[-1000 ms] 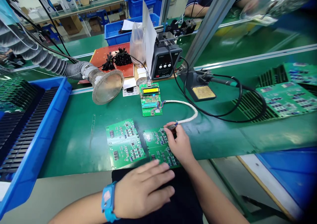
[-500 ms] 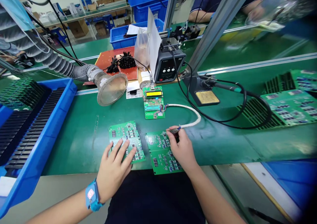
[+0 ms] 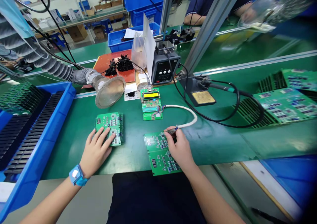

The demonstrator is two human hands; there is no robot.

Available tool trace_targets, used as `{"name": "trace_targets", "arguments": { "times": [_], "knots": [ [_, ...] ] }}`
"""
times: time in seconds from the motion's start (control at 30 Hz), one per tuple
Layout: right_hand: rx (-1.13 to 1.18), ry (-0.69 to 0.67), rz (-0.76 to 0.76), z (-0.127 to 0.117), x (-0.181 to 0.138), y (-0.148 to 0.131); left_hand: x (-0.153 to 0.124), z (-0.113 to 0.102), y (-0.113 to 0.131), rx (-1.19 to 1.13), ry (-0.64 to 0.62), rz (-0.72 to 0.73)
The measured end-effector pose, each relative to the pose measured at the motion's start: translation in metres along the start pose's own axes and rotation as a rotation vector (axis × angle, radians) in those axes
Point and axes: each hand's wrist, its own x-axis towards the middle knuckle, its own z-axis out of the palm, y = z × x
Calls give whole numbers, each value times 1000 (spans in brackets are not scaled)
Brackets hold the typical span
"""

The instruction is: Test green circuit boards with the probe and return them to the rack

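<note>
My left hand (image 3: 97, 148) lies with its fingers spread over a small pile of green circuit boards (image 3: 109, 120), fingertips touching the top one. My right hand (image 3: 180, 148) pinches a small dark connector (image 3: 171, 131) at the end of a white sleeved cable (image 3: 190, 118). It holds the connector at the upper edge of a double circuit board (image 3: 158, 154), whose right part is hidden under the hand. The cable runs to a green tester board (image 3: 151, 109) with a lit yellow display, just beyond.
A blue bin (image 3: 53, 115) with black slotted racks and upright boards stands at left. A fume hose nozzle (image 3: 110, 92) hangs over the bench. Behind are a soldering station (image 3: 164, 67) and an iron in its stand (image 3: 199, 97). More boards (image 3: 284, 102) stand right. Another person works across the bench.
My left hand has slid left and away from me, and the boards beneath it have shifted with it. My right hand keeps its pinch at the same place on the double board.
</note>
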Motion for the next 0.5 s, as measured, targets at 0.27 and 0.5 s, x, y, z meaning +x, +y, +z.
{"name": "trace_targets", "arguments": {
  "times": [0.27,0.5],
  "knots": [
    [19,6,4,0,0,0,26,10,97,-572,103,113],
    [45,-14,41,-1,1,-1,59,45,134,-639,-173,58]
  ]
}}
